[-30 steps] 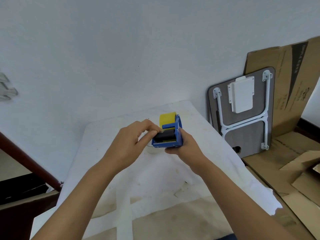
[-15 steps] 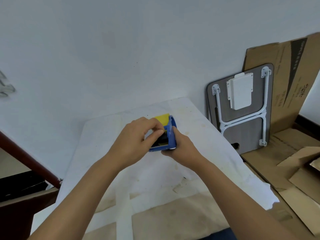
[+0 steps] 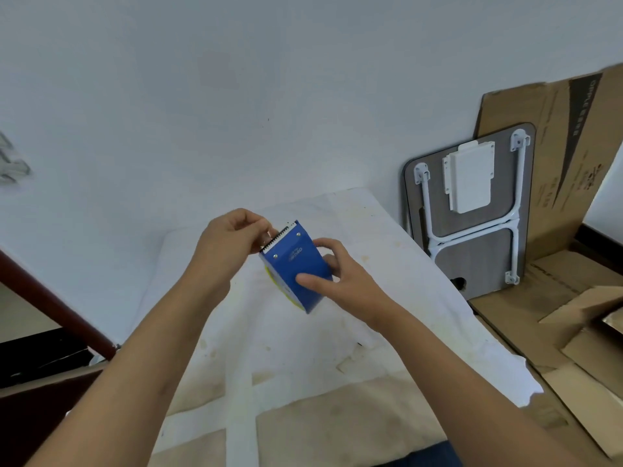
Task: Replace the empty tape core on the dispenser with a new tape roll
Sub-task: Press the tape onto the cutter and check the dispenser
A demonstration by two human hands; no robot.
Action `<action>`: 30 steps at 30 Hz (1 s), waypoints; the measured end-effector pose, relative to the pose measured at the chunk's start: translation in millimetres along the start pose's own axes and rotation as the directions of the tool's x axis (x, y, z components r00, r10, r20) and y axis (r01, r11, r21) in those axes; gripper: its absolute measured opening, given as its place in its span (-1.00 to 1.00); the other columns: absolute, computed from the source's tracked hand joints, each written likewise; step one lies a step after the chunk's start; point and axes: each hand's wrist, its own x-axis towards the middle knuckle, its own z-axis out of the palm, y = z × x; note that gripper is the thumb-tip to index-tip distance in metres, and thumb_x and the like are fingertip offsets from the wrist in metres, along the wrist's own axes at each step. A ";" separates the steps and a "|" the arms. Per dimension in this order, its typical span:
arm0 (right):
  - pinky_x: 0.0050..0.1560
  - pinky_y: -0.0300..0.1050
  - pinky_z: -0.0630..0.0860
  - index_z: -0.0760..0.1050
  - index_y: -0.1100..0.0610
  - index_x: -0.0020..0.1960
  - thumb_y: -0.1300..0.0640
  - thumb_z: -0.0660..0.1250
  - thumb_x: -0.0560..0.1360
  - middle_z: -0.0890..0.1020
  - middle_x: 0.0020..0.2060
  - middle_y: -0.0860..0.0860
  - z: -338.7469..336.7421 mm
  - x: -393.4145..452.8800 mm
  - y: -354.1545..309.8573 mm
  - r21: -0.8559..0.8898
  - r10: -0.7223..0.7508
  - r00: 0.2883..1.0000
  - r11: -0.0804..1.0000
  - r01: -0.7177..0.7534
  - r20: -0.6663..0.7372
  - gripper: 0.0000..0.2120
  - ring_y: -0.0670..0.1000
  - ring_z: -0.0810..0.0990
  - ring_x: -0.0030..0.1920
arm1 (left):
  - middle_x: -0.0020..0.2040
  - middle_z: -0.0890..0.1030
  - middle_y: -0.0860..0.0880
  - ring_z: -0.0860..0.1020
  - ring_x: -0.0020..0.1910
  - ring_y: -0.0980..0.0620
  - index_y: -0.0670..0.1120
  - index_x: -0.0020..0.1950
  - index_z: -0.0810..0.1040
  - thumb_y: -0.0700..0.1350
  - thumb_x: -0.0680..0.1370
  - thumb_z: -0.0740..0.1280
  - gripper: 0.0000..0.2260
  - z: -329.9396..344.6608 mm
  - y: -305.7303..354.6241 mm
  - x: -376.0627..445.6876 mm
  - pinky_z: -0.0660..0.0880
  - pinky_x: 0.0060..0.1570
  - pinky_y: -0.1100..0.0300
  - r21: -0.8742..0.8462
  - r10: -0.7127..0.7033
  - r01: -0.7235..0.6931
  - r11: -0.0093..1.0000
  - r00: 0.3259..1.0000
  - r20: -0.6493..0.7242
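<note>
A blue tape dispenser (image 3: pixel 296 268) is held in the air above the white-covered table (image 3: pixel 387 291), its flat back plate facing me and its toothed blade edge pointing up-left. A yellow rim shows along its lower left side. My right hand (image 3: pixel 340 281) grips the dispenser's body from the right, thumb on the plate. My left hand (image 3: pixel 229 241) pinches at the blade end, fingertips closed just beside the teeth; what they hold is too small to tell. The tape roll itself is hidden behind the plate.
A folded grey table with white legs (image 3: pixel 472 210) leans on the wall at the right. Flattened cardboard (image 3: pixel 556 136) stands behind it and covers the floor. A dark red rail (image 3: pixel 50 308) runs at the left. The wall is close behind the table.
The dispenser has been lifted and turned so its blue back plate faces me. My left hand shifted from the roller side up to the blade end.
</note>
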 end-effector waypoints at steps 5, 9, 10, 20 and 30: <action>0.00 -0.15 0.64 0.10 -0.25 0.43 -0.07 0.56 0.31 0.35 0.28 -0.19 22.3 1.2 -2.5 -0.102 -0.145 0.988 0.985 0.139 -0.049 -0.13 -0.29 0.41 0.24 | -0.29 0.66 -0.06 0.58 -0.26 0.08 -0.23 -0.16 0.59 -0.30 0.56 0.24 -0.84 11.0 -7.5 6.5 0.62 -0.08 0.24 -0.364 -0.225 0.229 0.903 0.973 0.052; 0.12 0.00 0.58 0.14 -0.12 0.41 -0.02 0.53 0.30 0.29 0.27 -0.13 22.5 5.5 10.3 -0.228 -0.221 0.953 0.958 0.172 -0.209 -0.18 -0.19 0.46 0.15 | -0.18 0.65 -0.14 0.65 -0.17 0.01 -0.26 -0.16 0.57 -0.32 0.56 0.27 -0.86 12.9 -11.3 2.5 0.64 -0.04 0.22 -0.454 -0.253 0.279 0.846 0.960 0.119; 0.10 0.01 0.58 0.15 -0.09 0.39 0.03 0.51 0.32 0.32 0.28 -0.11 20.5 6.7 12.5 -0.253 -0.213 0.950 0.955 0.153 -0.228 -0.23 -0.11 0.48 0.15 | -0.15 0.64 -0.14 0.66 -0.14 -0.03 -0.27 -0.16 0.57 -0.33 0.56 0.28 -0.87 11.5 -12.1 2.0 0.64 -0.05 0.21 -0.452 -0.253 0.283 0.846 0.959 0.126; -0.20 -0.05 0.60 0.19 0.02 0.38 0.04 0.50 0.38 0.37 0.22 -0.10 18.0 21.1 17.6 -0.385 -0.262 0.925 0.912 0.145 -0.274 -0.30 0.02 0.56 -0.05 | -0.13 0.65 -0.26 0.67 -0.06 -0.13 -0.38 -0.06 0.60 -0.37 0.52 0.32 -0.92 17.3 -9.2 -5.0 0.63 -0.03 0.09 -0.679 -0.316 0.382 0.627 0.921 0.226; -0.07 -0.15 0.55 0.16 -0.15 0.43 0.21 0.37 0.43 0.51 0.16 -0.10 7.2 27.5 12.1 -0.090 -0.050 0.991 0.995 0.039 -0.127 -0.31 0.02 0.57 0.08 | 0.12 0.61 -0.32 0.66 0.07 -0.16 -0.40 0.07 0.56 -0.37 0.54 0.30 -0.85 20.2 -11.1 -4.1 0.64 -0.02 0.07 -0.602 -0.313 0.432 0.672 0.902 0.298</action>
